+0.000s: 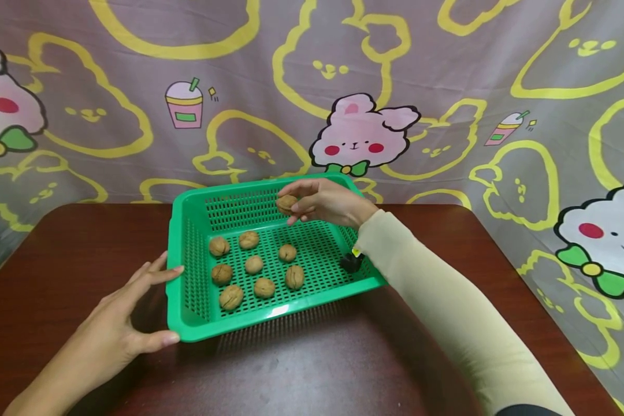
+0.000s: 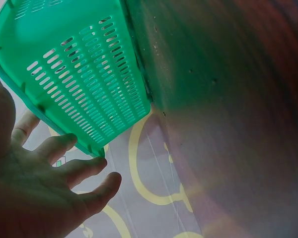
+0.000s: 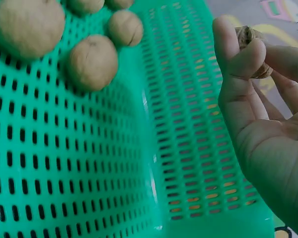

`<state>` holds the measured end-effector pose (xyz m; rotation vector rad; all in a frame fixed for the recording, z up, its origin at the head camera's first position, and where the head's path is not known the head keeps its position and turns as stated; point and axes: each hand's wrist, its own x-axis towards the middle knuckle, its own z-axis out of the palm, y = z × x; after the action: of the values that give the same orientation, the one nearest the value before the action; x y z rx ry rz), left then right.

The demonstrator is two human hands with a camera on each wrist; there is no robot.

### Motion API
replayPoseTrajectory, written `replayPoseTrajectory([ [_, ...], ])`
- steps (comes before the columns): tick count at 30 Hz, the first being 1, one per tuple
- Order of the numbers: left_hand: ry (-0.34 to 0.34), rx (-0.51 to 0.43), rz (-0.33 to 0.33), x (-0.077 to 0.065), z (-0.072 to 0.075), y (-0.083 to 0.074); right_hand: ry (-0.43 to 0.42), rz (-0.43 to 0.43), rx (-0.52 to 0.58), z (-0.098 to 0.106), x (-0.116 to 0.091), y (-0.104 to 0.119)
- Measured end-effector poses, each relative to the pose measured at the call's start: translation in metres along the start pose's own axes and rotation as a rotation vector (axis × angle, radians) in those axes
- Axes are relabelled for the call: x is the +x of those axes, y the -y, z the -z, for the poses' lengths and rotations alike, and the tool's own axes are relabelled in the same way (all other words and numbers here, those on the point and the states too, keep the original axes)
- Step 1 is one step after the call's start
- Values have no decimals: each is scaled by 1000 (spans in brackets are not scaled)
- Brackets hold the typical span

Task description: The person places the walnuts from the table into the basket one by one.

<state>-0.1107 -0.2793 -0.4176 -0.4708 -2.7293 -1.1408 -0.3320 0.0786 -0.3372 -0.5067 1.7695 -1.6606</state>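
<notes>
My right hand (image 1: 325, 202) pinches a walnut (image 1: 286, 204) between thumb and fingers, above the far part of a green plastic basket (image 1: 275, 312). The right wrist view shows that walnut (image 3: 258, 73) partly hidden by the fingertips. Several more walnuts (image 1: 253, 265) lie spread over the basket floor, mostly in its left and middle parts. At the basket's left side is my left hand (image 1: 117, 315), its fingers spread along the rim and its thumb at the near left corner. In the left wrist view, the fairly straight fingers (image 2: 87, 171) lie along the basket's edge.
The basket stands on a dark reddish-brown table (image 1: 291, 370). Behind and to the right hangs a cloth (image 1: 249, 86) with cartoon rabbits. A small black item (image 1: 351, 263) with a yellow piece shows beside the right sleeve (image 1: 437, 289), which crosses the basket's right rim.
</notes>
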Motion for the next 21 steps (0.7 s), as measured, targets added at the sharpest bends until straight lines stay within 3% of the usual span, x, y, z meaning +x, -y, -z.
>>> replayPoseTrajectory([
  [16, -2, -34, -11, -1, 1, -1, -33, -177, -226, -3, 32, -28],
  [21, -3, -36, -5, 0, 2, -2, -21, -201, -248, -4, 34, -32],
])
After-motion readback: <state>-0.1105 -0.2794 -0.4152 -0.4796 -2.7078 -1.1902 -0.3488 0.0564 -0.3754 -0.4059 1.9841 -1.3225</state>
